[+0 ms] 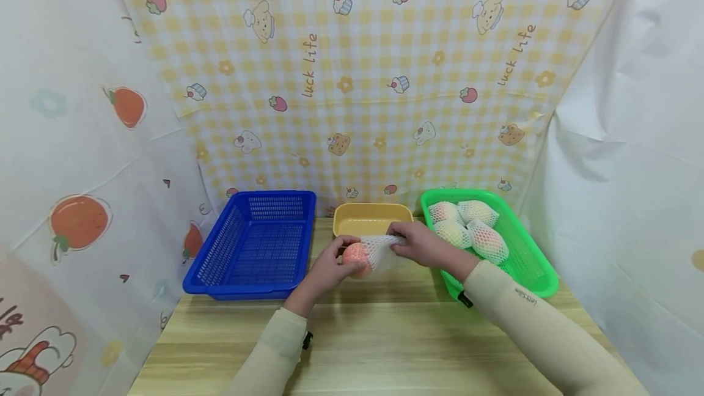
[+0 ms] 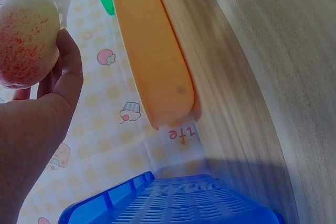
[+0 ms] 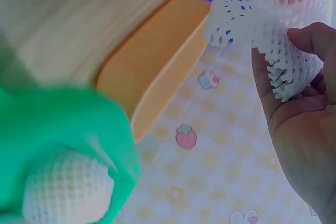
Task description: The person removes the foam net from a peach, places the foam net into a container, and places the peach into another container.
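Note:
A peach (image 1: 356,259), red-speckled over pale yellow, is held in the curled fingers of my left hand (image 1: 326,271) above the table. In the left wrist view the peach (image 2: 29,38) shows mostly bare, with white netting at its upper end. My right hand (image 1: 420,243) pinches the gathered end of the white foam net sleeve (image 1: 379,248), which stretches off the peach to the right. Seen from the right wrist, the foam net (image 3: 291,30) lies between thumb and fingers, and part of the peach shows through its mesh.
At the left stands a blue basket (image 1: 247,289). A yellow tray (image 1: 374,211) is at the back, behind my hands. The green basket (image 1: 536,271) on the right holds several net-wrapped fruits (image 1: 489,243). A patterned cloth (image 1: 357,109) hangs behind the wooden table (image 1: 379,347).

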`<state>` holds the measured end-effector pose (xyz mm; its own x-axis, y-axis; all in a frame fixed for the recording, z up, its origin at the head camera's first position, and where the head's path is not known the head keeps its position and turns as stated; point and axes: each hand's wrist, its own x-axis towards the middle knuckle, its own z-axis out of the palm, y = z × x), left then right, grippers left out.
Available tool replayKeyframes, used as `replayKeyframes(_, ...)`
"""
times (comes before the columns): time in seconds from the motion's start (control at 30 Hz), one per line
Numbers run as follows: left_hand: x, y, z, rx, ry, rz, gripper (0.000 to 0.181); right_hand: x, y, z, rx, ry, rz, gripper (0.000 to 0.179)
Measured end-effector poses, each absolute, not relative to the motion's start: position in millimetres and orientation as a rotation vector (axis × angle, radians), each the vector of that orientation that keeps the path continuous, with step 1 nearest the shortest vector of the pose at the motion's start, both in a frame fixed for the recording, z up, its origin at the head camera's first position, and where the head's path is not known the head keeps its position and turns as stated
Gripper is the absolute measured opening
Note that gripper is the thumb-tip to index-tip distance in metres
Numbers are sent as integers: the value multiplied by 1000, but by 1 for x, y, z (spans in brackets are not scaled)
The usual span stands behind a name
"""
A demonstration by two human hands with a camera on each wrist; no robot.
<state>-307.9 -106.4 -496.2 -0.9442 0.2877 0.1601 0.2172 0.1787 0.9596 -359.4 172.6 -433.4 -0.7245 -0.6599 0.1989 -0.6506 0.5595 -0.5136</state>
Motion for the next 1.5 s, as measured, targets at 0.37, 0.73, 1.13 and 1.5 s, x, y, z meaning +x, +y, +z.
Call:
replayKeyframes(0.37, -305, -105, -497, 523, 2382, 1881, 51, -415, 164, -416, -1120, 2865, -647, 6)
replayKeyframes(0.73, -308, -106, -500, 529, 2386, 1883, 53, -462, 145, -417, -1115, 2979, -591, 9)
replayKeyframes(1.13, -307, -109, -505, 549, 2376, 1894, 52, -486, 113, -439, -1145, 3141, -523, 17)
replayKeyframes(1.5, -309, -111, -503, 553, 2396, 1882, 53, -494, 104, -449, -1130, 3181, -480, 19)
